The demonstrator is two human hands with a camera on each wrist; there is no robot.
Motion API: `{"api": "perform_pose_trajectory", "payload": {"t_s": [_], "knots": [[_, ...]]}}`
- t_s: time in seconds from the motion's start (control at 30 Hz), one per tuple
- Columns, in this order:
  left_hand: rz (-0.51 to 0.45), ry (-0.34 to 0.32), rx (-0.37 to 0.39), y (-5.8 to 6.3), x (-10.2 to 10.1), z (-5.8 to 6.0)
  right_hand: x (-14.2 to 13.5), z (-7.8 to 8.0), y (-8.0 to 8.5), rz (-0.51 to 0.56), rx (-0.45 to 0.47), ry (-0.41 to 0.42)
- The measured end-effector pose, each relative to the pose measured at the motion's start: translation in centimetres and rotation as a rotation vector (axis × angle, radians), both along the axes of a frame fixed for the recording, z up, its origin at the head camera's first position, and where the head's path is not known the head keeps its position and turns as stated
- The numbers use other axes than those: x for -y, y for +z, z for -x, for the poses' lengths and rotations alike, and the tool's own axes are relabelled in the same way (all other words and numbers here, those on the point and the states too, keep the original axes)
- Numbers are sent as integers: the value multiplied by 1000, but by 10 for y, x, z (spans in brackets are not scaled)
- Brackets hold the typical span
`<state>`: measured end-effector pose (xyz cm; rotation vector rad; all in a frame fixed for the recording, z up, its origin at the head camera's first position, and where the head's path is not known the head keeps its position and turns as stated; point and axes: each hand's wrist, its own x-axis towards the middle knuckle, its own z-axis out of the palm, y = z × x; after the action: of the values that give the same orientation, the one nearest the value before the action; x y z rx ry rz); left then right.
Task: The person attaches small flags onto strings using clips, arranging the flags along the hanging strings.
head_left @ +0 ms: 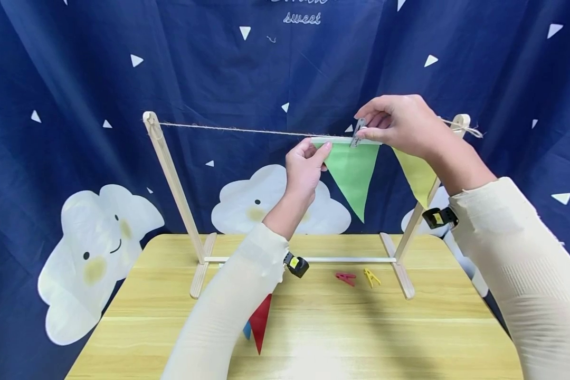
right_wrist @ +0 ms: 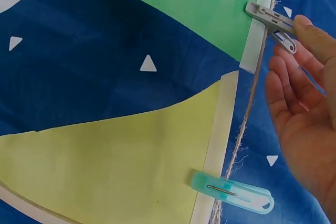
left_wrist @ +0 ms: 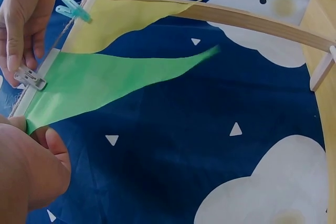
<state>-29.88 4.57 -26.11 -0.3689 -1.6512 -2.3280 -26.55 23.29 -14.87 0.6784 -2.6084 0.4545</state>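
Observation:
A green triangular pennant (head_left: 353, 171) with a white top band hangs along a twine line (head_left: 247, 130). My left hand (head_left: 304, 169) pinches its upper left corner between thumb and fingers. Across the band and twine sits a grey clothespin (right_wrist: 270, 19), its jaws over the pennant's edge. My right hand (head_left: 401, 124) holds this clothespin by its handle end, thumb on one arm and fingers by the other. To the right hangs a yellow pennant (right_wrist: 131, 156), fastened to the twine by a teal clothespin (right_wrist: 231, 191).
Wooden posts (head_left: 173, 179) at either side carry the twine, joined low down by a white rod (head_left: 347, 259). On the table (head_left: 361, 338) lie a red clothespin (head_left: 345, 278) and a yellow clothespin (head_left: 372, 277). Red (head_left: 261, 322) and blue pennants (head_left: 247, 331) are partly under my left sleeve.

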Motion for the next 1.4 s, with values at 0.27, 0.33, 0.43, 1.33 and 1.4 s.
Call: {"api": "perform_pose_trajectory", "payload": {"t_s": [0.27, 0.33, 0.43, 1.33, 1.4], "knots": [[3, 2, -13, 1, 2, 0, 1, 0, 0, -10, -2, -14], [2, 2, -13, 1, 2, 0, 2, -1, -1, -12, -3, -19], [8, 1, -9, 2, 3, 1, 2, -2, -1, -10, -7, -22], [130, -48, -32, -13, 38, -12, -19, -34, -34, 200, -216, 1], [135, -49, -45, -14, 42, -16, -20, -36, -39, 224, -249, 23]]}}
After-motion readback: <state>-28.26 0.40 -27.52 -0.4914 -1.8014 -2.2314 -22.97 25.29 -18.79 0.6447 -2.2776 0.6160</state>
